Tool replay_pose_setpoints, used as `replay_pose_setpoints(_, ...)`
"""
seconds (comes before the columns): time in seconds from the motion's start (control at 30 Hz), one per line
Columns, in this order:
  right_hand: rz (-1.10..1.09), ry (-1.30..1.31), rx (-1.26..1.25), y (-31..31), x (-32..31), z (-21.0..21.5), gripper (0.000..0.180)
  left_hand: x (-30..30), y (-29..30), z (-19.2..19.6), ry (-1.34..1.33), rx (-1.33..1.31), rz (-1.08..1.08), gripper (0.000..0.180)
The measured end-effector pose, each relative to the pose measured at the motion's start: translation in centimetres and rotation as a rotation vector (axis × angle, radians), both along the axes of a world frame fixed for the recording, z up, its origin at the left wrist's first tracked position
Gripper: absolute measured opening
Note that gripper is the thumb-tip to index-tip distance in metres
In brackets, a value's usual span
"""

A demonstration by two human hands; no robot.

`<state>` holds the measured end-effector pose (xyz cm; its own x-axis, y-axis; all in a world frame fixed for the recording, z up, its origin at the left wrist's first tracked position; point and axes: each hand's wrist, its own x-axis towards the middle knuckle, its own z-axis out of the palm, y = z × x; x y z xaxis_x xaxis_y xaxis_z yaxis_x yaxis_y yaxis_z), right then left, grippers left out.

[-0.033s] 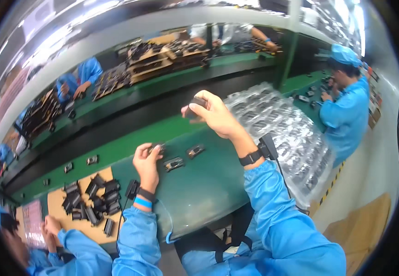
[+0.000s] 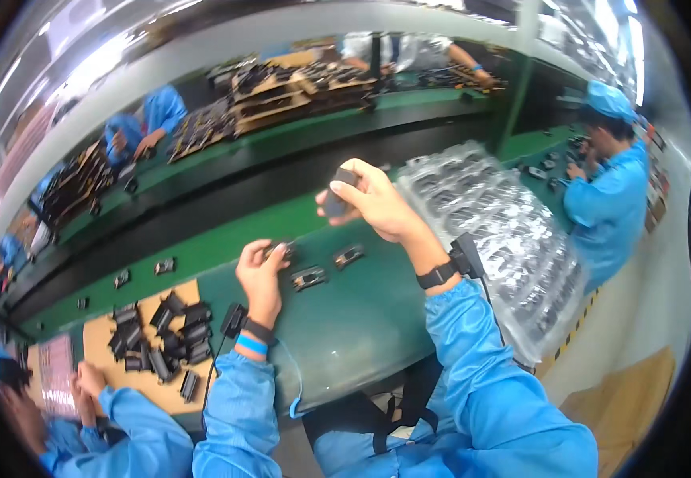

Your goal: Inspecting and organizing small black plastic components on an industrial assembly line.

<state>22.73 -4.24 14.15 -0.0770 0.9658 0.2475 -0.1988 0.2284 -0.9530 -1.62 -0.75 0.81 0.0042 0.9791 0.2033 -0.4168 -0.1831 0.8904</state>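
Observation:
My right hand (image 2: 377, 203) is raised above the bench, with fingers and thumb pinched around a black, round-edged block (image 2: 339, 196). Lower and to the left, my left hand (image 2: 259, 279) closes its thumb and fingers on a small dark part (image 2: 283, 250), mostly covered by the fingers. On the green bench mat (image 2: 353, 319) between my hands lie two small dark assemblies, a nearer one (image 2: 309, 278) and a farther one (image 2: 348, 256). Both wrists wear black straps; my left also has a blue band with a cord.
A plastic-covered tray stack (image 2: 497, 231) stands to the right. At left, black housings (image 2: 162, 338) lie on a cardboard sheet (image 2: 100, 350) beside a co-worker's hands (image 2: 89, 382). A conveyor strip with several small assemblies (image 2: 164, 266) runs behind. Another worker (image 2: 612, 183) sits at far right.
The whole view has shifted slightly. In my right hand the black block now shows more of its face. Both hands keep their grips, and the two assemblies have not moved on the mat.

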Motion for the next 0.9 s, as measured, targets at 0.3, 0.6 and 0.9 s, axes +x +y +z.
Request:
replay_pose_setpoints(0.3,0.06,-0.414,-0.023,1.8,-2.9,-6.9,0.023,1.0,0.1,0.7,0.062,0.019,-0.002,0.021)
replay_pose_setpoints(0.6,-0.147,-0.535,0.26,1.3,-3.5,-8.3,0.022,1.1,-0.6,1.4,0.102,0.078,-0.094,0.025)
replay_pose_setpoints(0.9,-0.15,-0.562,0.296,0.7,-4.3,-8.5,0.028,1.4,-0.8,1.5,0.106,0.112,-0.112,0.023)
